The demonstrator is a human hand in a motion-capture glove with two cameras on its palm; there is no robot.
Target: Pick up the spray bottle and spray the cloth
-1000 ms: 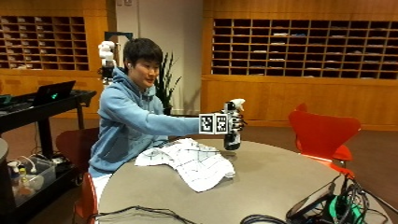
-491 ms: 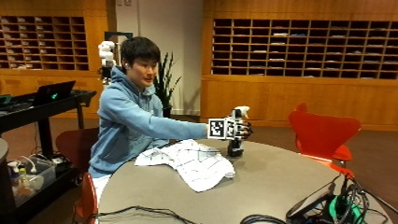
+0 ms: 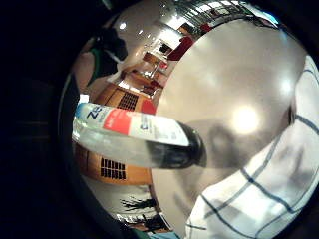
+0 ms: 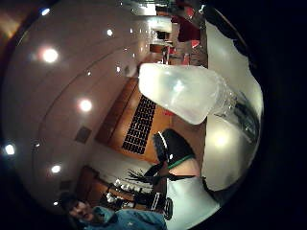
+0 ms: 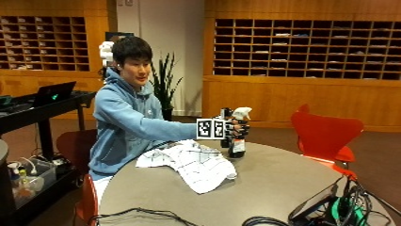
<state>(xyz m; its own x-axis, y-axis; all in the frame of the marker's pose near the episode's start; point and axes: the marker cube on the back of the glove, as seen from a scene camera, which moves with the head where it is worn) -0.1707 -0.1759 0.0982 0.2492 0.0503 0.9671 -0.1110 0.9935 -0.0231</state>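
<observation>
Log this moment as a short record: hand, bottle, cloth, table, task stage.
hand: gloved right hand grips the bottle
bottle: spray bottle, upright, base at or just above the table; contact cannot be told
cloth: white checked cloth, crumpled on the table beside the bottle
table: round grey table; cables at its near edge
task stage: bottle gripped; spraying not visible

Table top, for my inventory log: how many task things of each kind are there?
Spray bottle: 1, gripped by the gloved right hand
Cloth: 1, white checked, lying on the table
Total: 2
</observation>
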